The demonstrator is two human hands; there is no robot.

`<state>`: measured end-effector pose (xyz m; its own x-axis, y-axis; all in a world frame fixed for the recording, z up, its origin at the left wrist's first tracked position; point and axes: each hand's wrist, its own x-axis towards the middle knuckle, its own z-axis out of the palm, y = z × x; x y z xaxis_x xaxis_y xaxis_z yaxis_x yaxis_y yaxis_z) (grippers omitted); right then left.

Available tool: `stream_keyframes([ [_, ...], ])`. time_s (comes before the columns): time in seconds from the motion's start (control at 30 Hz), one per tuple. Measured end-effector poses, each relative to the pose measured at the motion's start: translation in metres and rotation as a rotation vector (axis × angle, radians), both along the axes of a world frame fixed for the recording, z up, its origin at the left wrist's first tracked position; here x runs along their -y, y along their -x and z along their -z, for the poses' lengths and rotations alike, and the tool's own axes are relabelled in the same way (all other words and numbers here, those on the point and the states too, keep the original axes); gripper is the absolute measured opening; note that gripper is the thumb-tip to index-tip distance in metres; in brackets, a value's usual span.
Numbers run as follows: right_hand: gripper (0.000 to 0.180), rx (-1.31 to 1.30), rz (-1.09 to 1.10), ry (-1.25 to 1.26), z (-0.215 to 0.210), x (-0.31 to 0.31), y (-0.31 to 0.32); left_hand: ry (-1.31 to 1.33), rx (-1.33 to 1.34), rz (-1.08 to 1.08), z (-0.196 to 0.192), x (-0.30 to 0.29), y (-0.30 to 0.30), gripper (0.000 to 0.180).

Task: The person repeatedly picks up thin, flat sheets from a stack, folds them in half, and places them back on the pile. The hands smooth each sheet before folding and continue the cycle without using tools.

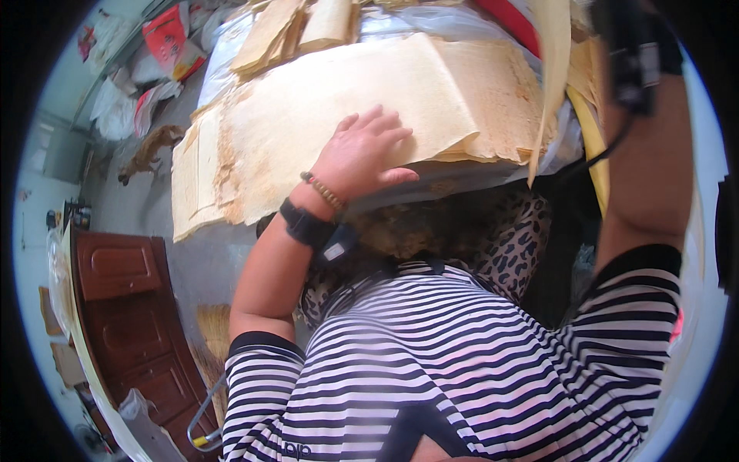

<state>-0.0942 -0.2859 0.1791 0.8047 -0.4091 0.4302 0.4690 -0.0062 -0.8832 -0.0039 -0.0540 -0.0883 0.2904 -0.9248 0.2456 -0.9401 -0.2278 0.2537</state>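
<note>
My left hand (368, 150) lies flat on a wide, thin, pale tan sheet (308, 108) that looks like wood veneer. Its fingers are spread and hold nothing. Under and beside this sheet are more sheets (496, 96) with rough, brownish edges. My right forearm (647, 169) is raised on the right, with a blurred black band and cable at the wrist. The right hand itself is past the top edge, out of sight. Beside that wrist a long, narrow, pointed strip (550, 85) of the same pale material hangs down; what holds it does not show.
Folded bundles of tan sheets (269, 35) lie at the far side of the stack. A dark red wooden cabinet (127, 323) stands to the left, near a straw broom (214, 323). Plastic bags and a red sack (165, 38) are on the floor at far left.
</note>
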Motion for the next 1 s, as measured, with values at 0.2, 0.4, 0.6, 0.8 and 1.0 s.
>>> stream_keyframes([
  [0.2,0.039,-0.459,-0.459,0.018,0.153,-0.146,-0.079,0.79,-1.259,-0.199,0.012,-0.113,-0.012,0.064],
  [0.4,0.064,-0.147,-0.609,0.855,0.216,-0.174,-0.039,0.933,-1.53,-0.519,0.023,-0.16,0.01,0.051],
  [0.6,0.04,-0.735,-1.08,-0.177,0.237,-0.071,0.114,0.952,-1.412,-0.767,0.029,-0.152,0.015,0.039],
  [0.8,0.081,-0.96,-0.383,-1.07,0.366,-0.091,0.189,0.964,-1.23,-0.635,-0.005,-0.121,0.008,0.037],
  [1.0,0.044,-0.394,0.316,-1.214,0.377,-0.057,0.179,1.278,-1.052,-0.366,-0.026,-0.128,-0.018,0.032],
])
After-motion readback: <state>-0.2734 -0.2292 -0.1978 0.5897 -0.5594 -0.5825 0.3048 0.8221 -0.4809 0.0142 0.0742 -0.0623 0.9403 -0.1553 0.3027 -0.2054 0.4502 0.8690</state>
